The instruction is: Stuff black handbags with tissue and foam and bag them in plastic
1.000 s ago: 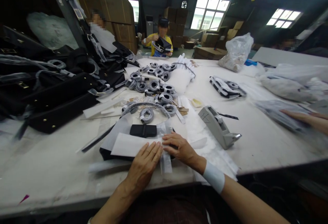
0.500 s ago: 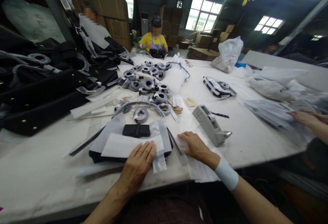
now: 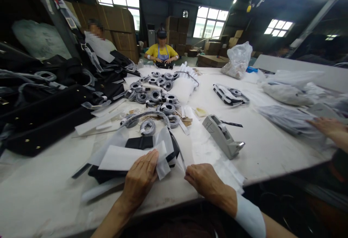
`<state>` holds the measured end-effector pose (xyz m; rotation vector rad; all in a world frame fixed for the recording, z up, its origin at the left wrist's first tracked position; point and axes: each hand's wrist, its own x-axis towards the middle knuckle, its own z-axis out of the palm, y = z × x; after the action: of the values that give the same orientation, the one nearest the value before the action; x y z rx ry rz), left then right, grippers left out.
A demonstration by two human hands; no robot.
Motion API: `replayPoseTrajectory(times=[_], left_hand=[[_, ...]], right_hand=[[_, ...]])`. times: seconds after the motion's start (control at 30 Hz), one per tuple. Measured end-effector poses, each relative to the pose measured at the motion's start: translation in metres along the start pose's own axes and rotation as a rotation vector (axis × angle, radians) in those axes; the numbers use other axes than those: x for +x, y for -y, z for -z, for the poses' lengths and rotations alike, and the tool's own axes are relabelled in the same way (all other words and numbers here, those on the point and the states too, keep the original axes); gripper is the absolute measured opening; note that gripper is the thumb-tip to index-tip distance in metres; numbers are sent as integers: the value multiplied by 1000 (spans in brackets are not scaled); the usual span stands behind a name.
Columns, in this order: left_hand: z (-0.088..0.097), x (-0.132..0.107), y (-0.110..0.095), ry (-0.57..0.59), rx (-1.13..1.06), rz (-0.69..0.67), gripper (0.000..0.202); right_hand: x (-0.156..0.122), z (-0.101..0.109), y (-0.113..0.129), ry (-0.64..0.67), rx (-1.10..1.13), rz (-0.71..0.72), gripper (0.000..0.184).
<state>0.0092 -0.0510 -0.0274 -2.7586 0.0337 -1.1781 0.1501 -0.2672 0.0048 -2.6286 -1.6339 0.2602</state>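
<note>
Our right hand (image 3: 205, 180) has its fingers curled in and looks closed on the end of a narrow dark strap in clear wrapping (image 3: 181, 156), though the fingertips are partly hidden. Our left hand (image 3: 141, 176) lies with bent fingers over the right end of a stiff white rectangular sheet (image 3: 116, 158); we cannot tell whether the thumb is clamped beneath it.

Half a second ago our right hand lay spread on the table beside the strap; now it is drawn into a fist nearer to us. The black soft-sided bag (image 3: 104, 174) under the sheet has skewed, its right side rucked up, and the translucent plastic strip (image 3: 164, 169) at that end has bent over. The sheet now covers more of the flat black folded piece (image 3: 138, 142). We judge that the left hand is steadying the bag while the right deals with the strap, and that the layers are less neatly lined up.

The bag rests near our edge of the white-topped table (image 3: 274, 151), left of the grey tape dispenser (image 3: 221, 136).
</note>
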Motion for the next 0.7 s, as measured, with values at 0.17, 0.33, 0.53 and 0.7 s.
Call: replayPoseTrajectory(times=[0.17,0.33,0.53,0.7], left_hand=[[-3,-1,-1,11,3,2,38],[-8,-9,-11,61,16,-37,41],[-6,-5,-10,74,-33,-2,47],[2,10,1,110,-126,80,55]], right_hand=[[-2,-24,39,-6,-21,137,8],[2,-47,60,-32,-72,133,13],[0,-41,79,47,-105,132,15],[-12,-16,89,109,-90,143,23]])
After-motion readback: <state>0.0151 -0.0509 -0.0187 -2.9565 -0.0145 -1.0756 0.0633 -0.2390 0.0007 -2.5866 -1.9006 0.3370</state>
